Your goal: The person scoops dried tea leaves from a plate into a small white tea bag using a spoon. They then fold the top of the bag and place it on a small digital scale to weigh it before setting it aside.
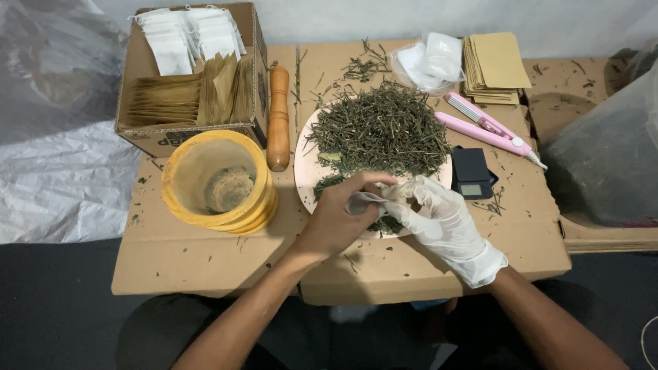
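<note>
My bare left hand (340, 218) and my right hand (439, 218) in a thin white glove meet over the near rim of a round pale plate (303, 171). Between their fingertips they pinch a small white filter bag (364, 201). The plate carries a heap of dried green herb stems (380, 130). Some darker crushed herb lies under my hands, partly hidden by them.
A yellow wooden mortar (219, 179) and a wooden pestle (278, 116) lie left of the plate. A cardboard box (188, 133) of white and brown sachets stands at back left. A small black scale (471, 173), a pink sealer (488, 127), brown envelopes (495, 65) and a plastic bag (428, 62) sit right.
</note>
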